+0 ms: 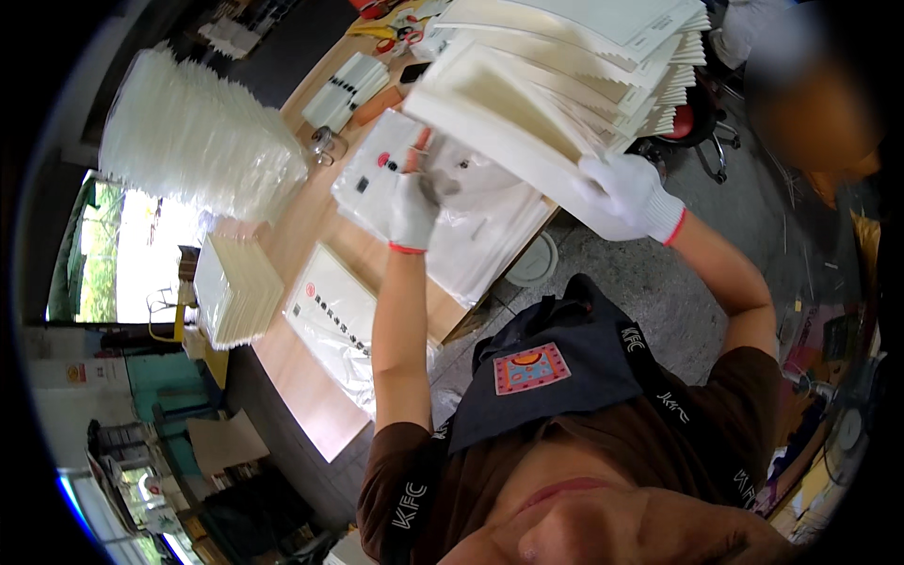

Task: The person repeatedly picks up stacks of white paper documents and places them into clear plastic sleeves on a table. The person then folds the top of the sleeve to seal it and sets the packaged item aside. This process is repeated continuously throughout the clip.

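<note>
My right hand (629, 195), in a white knit glove with a red cuff, is closed on the lower right edge of a cream paper pad (508, 127). The pad is tilted above the table, and its sheets part along one side. My left hand (414, 209) wears a similar glove with at least one bare fingertip. It lies on a pile of clear printed plastic bags (480, 231), its index finger stretched out towards the pad's left end. Whether that finger touches the pad I cannot tell.
Stacked cream pads (603, 56) rise at the back right. A tall wrapped stack (198, 141) stands at the left, with a smaller pad stack (235, 287) below it. A packed pad (330, 315), a glass jar (328, 146) and scissors (400, 40) lie on the wooden table (315, 395).
</note>
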A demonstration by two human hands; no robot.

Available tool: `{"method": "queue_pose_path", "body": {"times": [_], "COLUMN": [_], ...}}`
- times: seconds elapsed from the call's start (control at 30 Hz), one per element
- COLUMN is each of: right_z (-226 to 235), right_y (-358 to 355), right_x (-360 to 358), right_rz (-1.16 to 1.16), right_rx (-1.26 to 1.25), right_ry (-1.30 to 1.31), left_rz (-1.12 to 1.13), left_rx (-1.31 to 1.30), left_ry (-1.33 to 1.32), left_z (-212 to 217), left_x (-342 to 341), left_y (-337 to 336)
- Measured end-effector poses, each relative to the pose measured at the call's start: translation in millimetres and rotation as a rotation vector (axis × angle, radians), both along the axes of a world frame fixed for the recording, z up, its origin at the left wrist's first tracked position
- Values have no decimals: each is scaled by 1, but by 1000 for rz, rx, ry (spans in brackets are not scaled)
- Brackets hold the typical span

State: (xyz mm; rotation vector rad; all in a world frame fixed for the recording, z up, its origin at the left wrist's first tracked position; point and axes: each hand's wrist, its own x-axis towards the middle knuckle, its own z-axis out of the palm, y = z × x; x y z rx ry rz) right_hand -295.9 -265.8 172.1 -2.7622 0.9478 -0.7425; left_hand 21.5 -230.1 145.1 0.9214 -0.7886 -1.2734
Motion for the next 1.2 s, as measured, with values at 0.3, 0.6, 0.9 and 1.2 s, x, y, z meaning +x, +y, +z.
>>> {"method": "queue_pose_path", "body": {"times": [0.3,0.6,0.9,1.2], "right_z": [-18,-78,-162,-174], "right_y": [-6,-35,12,17], "right_x": [32,85,141,94], "right_rz": [279,379,197,-238], "right_rx": [-16,1110,-220,234], "right_ry": [430,-174,-58,296], "left_rz": [-40,113,199,283], "left_rx": [-548,-682,-327,-237], "left_ry": [-1354,-1209,-1028,-1421], "left_z": [21,-47,-45,-131], "left_x": [-33,-80,-82,-57], "left_y": [55,100,58,157]}}
